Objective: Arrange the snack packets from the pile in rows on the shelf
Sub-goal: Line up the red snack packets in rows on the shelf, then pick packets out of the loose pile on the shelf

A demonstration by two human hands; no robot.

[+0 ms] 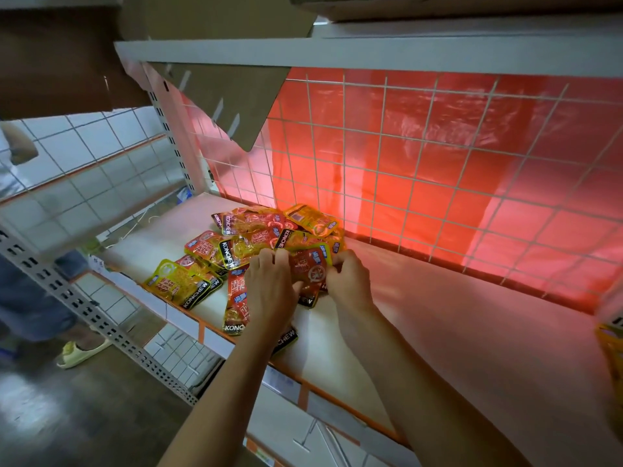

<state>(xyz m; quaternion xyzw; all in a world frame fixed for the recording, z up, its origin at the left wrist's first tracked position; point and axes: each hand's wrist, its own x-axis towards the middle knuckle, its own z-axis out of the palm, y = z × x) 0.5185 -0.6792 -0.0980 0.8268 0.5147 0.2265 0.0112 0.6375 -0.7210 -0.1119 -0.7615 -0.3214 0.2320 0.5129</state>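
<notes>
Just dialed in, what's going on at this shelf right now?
A person is sorting a loose pile of red and yellow snack packets heaped on the white shelf, in front of the wire grid at its back. Both hands are on one red packet at the pile's near edge: the left hand grips its left side and the right hand pinches its right side. No row is laid out in view.

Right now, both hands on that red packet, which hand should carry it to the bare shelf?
Probably the right hand: it pinches the red packet on the side nearest the bare shelf; the left hand sits against the pile.
</notes>
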